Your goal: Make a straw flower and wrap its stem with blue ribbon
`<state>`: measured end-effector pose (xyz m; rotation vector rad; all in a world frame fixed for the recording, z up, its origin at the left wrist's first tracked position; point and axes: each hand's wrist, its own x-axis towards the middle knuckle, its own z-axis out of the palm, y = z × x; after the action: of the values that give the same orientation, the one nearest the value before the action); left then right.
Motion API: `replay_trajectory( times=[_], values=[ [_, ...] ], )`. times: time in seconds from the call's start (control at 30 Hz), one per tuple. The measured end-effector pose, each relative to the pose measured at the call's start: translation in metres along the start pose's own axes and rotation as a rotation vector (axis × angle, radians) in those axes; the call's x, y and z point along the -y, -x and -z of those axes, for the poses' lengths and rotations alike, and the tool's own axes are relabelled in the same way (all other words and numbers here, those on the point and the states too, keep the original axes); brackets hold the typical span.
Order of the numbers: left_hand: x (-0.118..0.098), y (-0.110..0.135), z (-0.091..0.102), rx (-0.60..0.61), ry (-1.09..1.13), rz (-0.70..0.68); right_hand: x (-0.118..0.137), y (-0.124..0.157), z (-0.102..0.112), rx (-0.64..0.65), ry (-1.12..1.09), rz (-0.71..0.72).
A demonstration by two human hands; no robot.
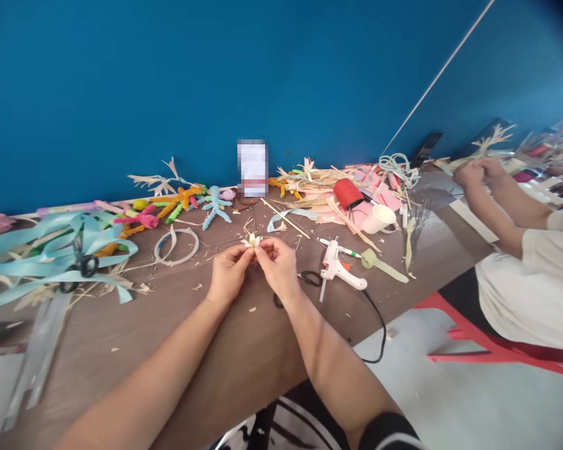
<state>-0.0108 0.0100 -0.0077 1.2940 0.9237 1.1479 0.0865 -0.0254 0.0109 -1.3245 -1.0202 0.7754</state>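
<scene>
Over the near edge of the brown table (192, 350), the left hand (229, 272) and the right hand (278, 265) meet. Their fingertips are pressed together on a small pale flower (252, 240), pinching it from both sides just above the surface, about midway along the table. Black-handled scissors (309, 278) lie partly under the right wrist, and a white glue gun (336, 269) lies just beside them, its black cord dropping over the near edge. Toward the left end, light blue ribbon (51, 244) sprawls in loops. Farther back stand a white cup (378, 219) and a red spool (348, 192). Bright pipe-cleaner figures (182, 200) lie along the far edge. At the right end, another person's hands (478, 172) hold straw.
</scene>
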Motion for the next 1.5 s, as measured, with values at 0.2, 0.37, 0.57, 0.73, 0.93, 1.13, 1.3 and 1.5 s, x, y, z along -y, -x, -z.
replay_trajectory(
  times=[0.2,0.37,0.57,0.73,0.93,1.13,1.3,1.5],
  values=[
    [0.0,-0.001,-0.001,-0.002,0.0,0.007,0.001,-0.001,0.001,-0.028,0.061,0.011],
    [0.004,-0.003,-0.002,0.028,0.025,0.005,-0.001,-0.002,0.003,-0.026,0.042,-0.014],
    [0.006,-0.004,-0.004,0.048,0.067,0.027,-0.007,-0.003,0.004,-0.013,0.012,-0.039],
    [0.004,-0.005,-0.005,0.078,0.065,0.03,-0.011,-0.004,0.004,0.006,-0.031,-0.027],
    [0.004,-0.007,-0.005,0.097,0.054,0.025,-0.015,-0.007,0.005,0.016,-0.015,-0.016],
    [0.007,-0.008,-0.005,0.084,0.062,0.037,-0.015,-0.007,0.004,0.008,-0.015,-0.033],
    [0.008,-0.009,-0.005,0.097,0.081,0.056,-0.017,-0.01,0.0,0.008,0.005,-0.054],
    [0.003,-0.008,-0.007,0.057,0.097,0.127,0.051,0.02,0.042,0.013,0.235,0.048]
  ],
)
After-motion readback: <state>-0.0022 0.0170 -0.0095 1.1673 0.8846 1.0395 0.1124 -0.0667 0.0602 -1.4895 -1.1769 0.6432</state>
